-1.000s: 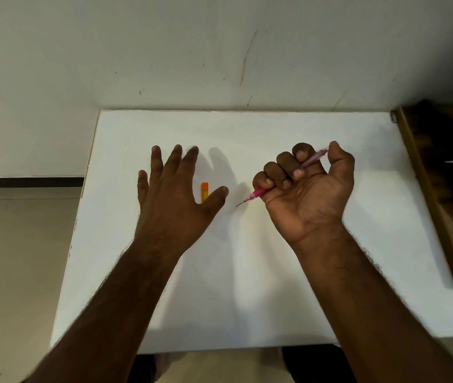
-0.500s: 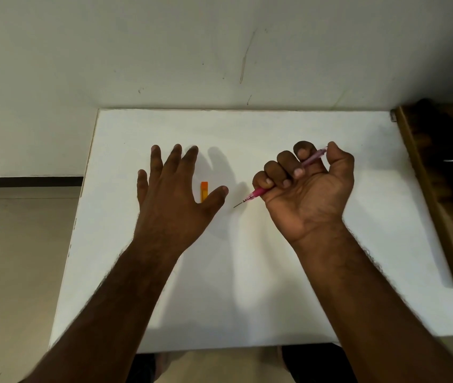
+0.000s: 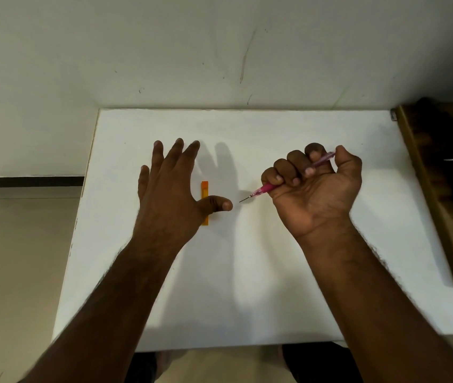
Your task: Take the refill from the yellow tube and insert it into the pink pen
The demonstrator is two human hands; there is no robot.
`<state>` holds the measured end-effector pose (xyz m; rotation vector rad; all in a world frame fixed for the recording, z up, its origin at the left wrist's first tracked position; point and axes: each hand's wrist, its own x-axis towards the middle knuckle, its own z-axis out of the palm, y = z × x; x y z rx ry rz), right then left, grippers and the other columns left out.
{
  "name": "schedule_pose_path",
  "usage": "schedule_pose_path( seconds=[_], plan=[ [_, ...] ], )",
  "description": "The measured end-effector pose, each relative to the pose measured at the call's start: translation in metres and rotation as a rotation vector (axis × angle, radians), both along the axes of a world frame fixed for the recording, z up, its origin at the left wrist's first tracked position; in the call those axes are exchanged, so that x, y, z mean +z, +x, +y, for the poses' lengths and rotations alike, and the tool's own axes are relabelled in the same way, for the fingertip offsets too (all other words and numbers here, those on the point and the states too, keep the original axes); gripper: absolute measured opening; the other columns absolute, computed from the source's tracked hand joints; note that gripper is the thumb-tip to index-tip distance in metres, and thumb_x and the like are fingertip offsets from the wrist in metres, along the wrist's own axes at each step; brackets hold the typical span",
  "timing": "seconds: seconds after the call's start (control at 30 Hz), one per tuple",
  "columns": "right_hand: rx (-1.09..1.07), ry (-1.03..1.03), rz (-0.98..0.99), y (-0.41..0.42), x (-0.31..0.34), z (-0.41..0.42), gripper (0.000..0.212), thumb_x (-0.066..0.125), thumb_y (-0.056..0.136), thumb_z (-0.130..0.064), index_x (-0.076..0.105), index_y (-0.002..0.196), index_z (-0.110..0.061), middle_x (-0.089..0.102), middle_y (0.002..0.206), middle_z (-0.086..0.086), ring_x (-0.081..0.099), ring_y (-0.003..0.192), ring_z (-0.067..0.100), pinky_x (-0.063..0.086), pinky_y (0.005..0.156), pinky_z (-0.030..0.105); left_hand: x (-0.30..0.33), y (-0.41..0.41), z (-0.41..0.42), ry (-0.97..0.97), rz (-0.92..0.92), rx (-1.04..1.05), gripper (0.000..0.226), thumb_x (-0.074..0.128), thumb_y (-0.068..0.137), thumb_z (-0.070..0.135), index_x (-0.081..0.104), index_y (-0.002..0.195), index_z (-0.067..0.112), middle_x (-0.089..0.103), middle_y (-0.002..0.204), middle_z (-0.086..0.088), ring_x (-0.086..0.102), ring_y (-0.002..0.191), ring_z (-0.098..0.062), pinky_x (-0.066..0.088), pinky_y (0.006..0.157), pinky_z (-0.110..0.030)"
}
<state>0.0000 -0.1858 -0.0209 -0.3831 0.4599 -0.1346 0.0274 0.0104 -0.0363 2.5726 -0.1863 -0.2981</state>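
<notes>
A small yellow tube (image 3: 204,189) with an orange cap lies on the white table (image 3: 247,128), left of centre. My left hand (image 3: 172,189) hovers over it with fingers spread, the thumb crossing the tube's middle, holding nothing. To the right, my right hand (image 3: 313,186) is closed in a fist around the pink pen (image 3: 264,188). The pen's thin dark tip points left and down toward my left thumb, and its back end sticks out between my thumb and forefinger.
A white wall rises behind the table. A dark wooden piece of furniture (image 3: 440,167) stands against the table's right edge. The floor (image 3: 20,258) lies beyond the left edge. My knees show under the near edge.
My left hand has shifted slightly left, so a bit more of the yellow tube shows below the thumb. My right hand and the pen have stayed almost still.
</notes>
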Motion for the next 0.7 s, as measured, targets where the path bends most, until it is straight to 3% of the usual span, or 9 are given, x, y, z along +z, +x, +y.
schedule_pose_path(
  seconds=[0.7],
  plan=[
    [0.043, 0.031, -0.039, 0.0012, -0.0025, 0.0030, 0.042, 0.034, 0.094, -0.047, 0.045, 0.069, -0.015, 0.030, 0.057, -0.003, 0.021, 0.052, 0.016, 0.029, 0.057, 0.029, 0.0006, -0.0055, -0.0039, -0.053, -0.040, 0.000, 0.116, 0.048, 0.059, 0.089, 0.021, 0.157, 0.032, 0.016, 0.167, 0.005, -0.004, 0.155, -0.016, 0.008, 0.123, -0.053]
  ],
)
